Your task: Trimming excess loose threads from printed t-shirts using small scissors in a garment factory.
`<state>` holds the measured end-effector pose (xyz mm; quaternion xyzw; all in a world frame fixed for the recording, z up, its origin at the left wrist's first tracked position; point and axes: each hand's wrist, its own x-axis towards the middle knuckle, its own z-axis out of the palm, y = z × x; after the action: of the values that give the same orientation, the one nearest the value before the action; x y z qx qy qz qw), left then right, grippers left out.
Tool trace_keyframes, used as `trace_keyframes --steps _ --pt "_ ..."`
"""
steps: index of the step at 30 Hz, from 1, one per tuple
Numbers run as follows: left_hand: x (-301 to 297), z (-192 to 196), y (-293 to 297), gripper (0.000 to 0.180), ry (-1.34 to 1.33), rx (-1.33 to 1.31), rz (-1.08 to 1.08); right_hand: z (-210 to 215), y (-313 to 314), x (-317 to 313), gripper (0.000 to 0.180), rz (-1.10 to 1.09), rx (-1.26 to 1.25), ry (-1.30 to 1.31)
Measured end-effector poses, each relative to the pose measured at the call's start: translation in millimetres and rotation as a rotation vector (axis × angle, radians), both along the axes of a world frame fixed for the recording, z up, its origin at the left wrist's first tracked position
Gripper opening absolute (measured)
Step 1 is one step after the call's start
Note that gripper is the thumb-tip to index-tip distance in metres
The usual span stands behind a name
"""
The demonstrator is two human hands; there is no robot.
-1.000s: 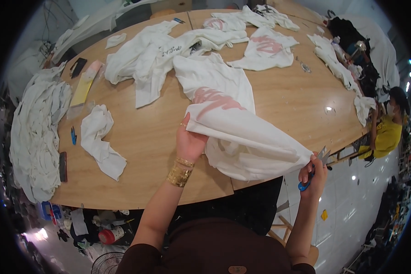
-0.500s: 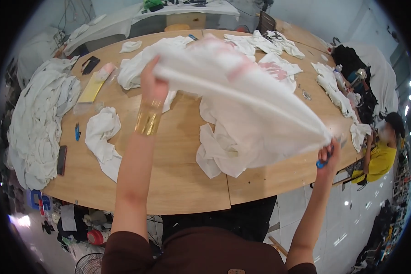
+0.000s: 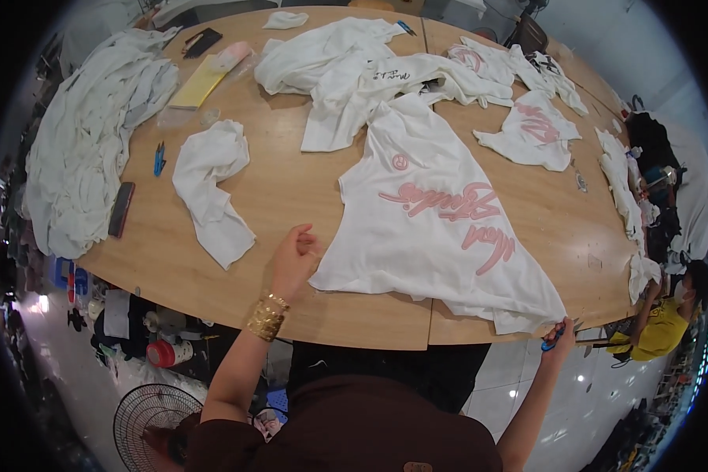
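Note:
A white shirt (image 3: 417, 252) with pink printed lettering lies spread on the wooden table in front of me, its lower right corner pulled out to a point. My right hand (image 3: 556, 338) pinches that corner at the table's front edge and also holds small blue-handled thread snips (image 3: 551, 343). Just off the shirt's lower left corner, my left hand (image 3: 297, 253) hovers with nothing in it, its fingers loosely bent and apart. More white garments (image 3: 370, 82) lie crumpled beyond the shirt's upper end.
At the left is a large heap of white cloth (image 3: 94, 134). Near it lie blue snips (image 3: 160, 159), a dark narrow block (image 3: 120, 209), a yellow pad (image 3: 199, 85) and a folded white piece (image 3: 212, 181). A co-worker in yellow (image 3: 661, 330) sits at the right.
The shirt, held up and blurred in the air before, now lies flat with its print showing. My left hand has let go of it and come down nearer; my right hand has lowered with its corner.

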<state>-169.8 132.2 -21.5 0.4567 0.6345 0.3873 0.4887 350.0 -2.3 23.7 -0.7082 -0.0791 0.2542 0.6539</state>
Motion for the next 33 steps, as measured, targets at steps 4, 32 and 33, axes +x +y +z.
trace_keyframes --steps 4,32,33 --pt "20 -3 7 0.018 0.727 0.254 -0.329 10 1 -7 0.018 0.001 0.018 -0.007" --pt "-22 -27 182 0.023 -0.496 0.021 -0.143 28 -31 -35 0.013 0.063 -0.091 -0.212" --pt "-90 -44 197 0.021 -0.216 0.194 -0.164 26 -20 -48 0.013 0.174 -0.101 -0.239"
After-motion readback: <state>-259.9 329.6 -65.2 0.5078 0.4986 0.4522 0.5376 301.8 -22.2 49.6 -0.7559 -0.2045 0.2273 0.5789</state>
